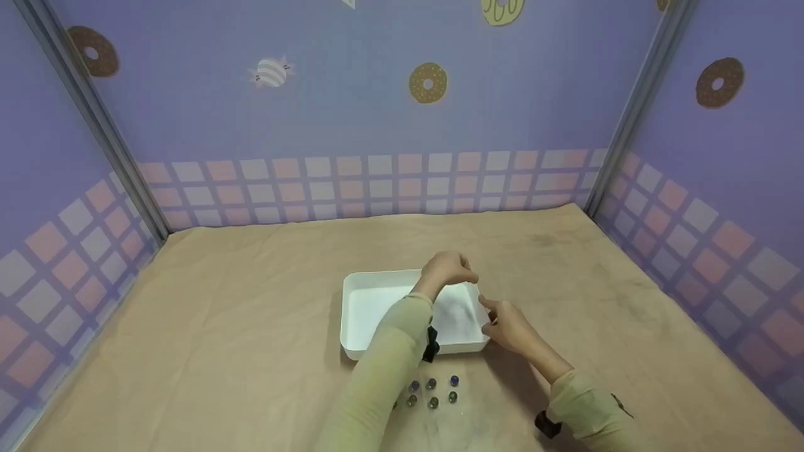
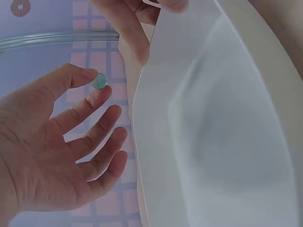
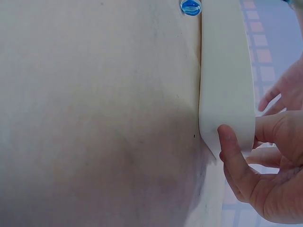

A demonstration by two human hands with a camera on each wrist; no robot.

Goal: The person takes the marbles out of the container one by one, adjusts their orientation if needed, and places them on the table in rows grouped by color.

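Observation:
My left hand is over the right part of a white rectangular tray. Between thumb and index fingertip it pinches a teal glass marble; the other fingers are spread and slightly bent. From the head view that marble is hidden by the hand. At the tray's right end, my right hand grips the wall, its thumb on the outer face and other fingers over the rim. The tray floor appears bare where it shows.
Several glass marbles lie in rows on the brown paper-like cover in front of the tray, partly behind the left sleeve. One blue marble shows close to the tray's side. Patterned walls enclose the back and sides.

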